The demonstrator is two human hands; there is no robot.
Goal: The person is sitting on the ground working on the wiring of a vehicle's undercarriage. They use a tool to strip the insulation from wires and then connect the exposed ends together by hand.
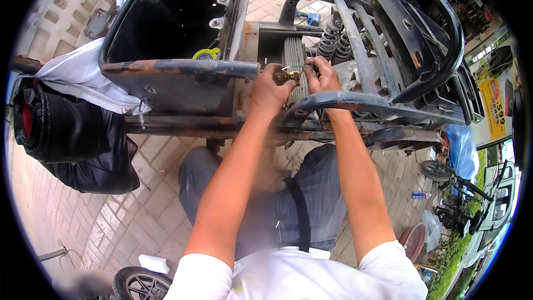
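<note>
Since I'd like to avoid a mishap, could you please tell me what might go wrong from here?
The small brass-coloured part in the left hand could slip and drop down beside the finned metal box. The thin wire at the right hand's fingertips may get tugged loose. The right wrist, close to the curved dark bar, might get scraped.

Open btwn box (183, 89) & bar (361, 99), coils (328, 42) R
</note>
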